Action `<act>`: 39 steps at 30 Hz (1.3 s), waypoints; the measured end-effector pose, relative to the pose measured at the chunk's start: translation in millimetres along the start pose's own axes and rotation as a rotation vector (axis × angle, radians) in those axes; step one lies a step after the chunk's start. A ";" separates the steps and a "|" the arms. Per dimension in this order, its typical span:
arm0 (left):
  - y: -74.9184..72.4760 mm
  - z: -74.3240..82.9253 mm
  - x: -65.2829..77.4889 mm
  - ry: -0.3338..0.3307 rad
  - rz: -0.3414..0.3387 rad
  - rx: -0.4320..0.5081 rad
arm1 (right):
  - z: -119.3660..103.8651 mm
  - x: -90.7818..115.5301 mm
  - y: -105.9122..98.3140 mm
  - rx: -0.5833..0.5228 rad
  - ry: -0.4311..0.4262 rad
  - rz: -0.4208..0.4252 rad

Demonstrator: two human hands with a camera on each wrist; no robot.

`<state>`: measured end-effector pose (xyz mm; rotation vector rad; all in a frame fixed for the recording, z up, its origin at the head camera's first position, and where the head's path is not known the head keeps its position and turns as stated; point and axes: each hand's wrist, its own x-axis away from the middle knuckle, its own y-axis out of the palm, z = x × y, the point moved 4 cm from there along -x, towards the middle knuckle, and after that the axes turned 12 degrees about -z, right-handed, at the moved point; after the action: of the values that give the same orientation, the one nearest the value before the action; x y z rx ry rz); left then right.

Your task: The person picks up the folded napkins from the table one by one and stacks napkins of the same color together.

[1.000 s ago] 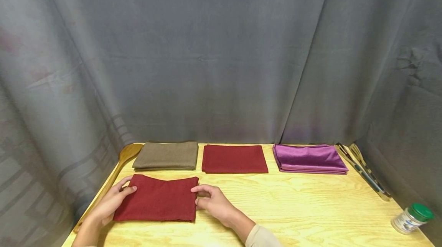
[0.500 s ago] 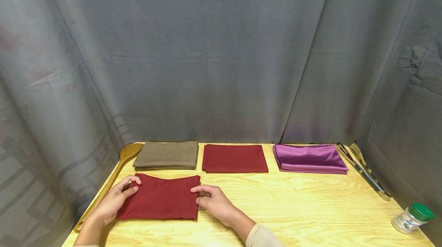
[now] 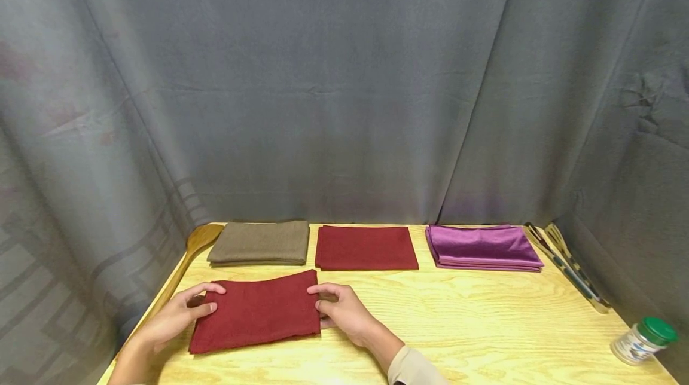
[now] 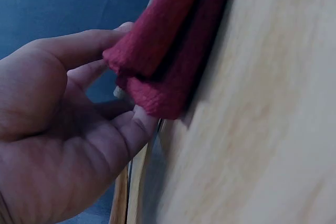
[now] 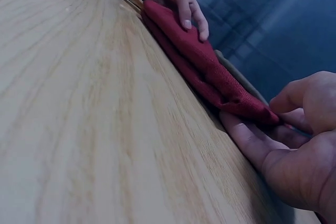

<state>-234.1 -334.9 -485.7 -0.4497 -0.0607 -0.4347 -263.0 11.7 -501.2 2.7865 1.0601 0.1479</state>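
Note:
A folded dark red cloth (image 3: 257, 314) is held between my two hands at the front left of the table in the head view. My left hand (image 3: 177, 316) grips its left end, thumb and index finger on the top face. At the opposite end my right hand (image 3: 343, 313) pinches the edge. The left wrist view shows thick folded layers of the cloth (image 4: 157, 51) between the left hand's thumb and fingers. Seen from the right wrist, fingers of the right hand (image 5: 299, 140) reach under the cloth's near end, close over the wood.
Along the back lie a folded brown cloth (image 3: 260, 243), a second folded red cloth (image 3: 366, 247) and a folded purple cloth (image 3: 483, 246). A wooden spoon (image 3: 200, 237) runs down the left edge. Tongs (image 3: 573, 277) and a green-lidded jar (image 3: 640, 342) stand at the right edge. Grey curtains enclose the table.
The held red cloth has shifted slightly right, and its right end now lies farther back than its left. Both hands have moved with it, keeping their hold.

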 end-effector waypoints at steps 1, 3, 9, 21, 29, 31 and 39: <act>-0.3 0.6 0.6 0.002 0.005 -0.015 | 0.1 0.0 -0.9 0.003 0.000 0.003; -0.8 1.4 1.4 -0.001 0.013 -0.024 | 0.1 -0.2 -2.1 0.004 0.004 0.004; -1.4 1.9 2.3 -0.060 0.049 0.001 | -0.7 0.3 -2.6 -0.001 0.015 0.007; -4.7 -2.2 9.6 0.012 -0.033 0.004 | 4.8 -0.5 -4.2 0.033 0.023 -0.004; -7.3 1.9 15.5 0.094 -0.196 0.097 | 9.7 -1.7 -6.1 0.055 0.020 -0.004; -7.4 3.9 15.8 0.101 -0.190 0.088 | 8.9 -1.2 -6.6 0.062 0.017 0.001; -7.5 7.4 14.8 0.095 -0.152 0.043 | 6.3 0.8 -9.3 0.063 0.013 0.004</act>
<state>-223.6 -343.6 -473.8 -0.3831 -0.0121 -0.6030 -267.5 18.5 -509.1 2.8473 1.0799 0.1359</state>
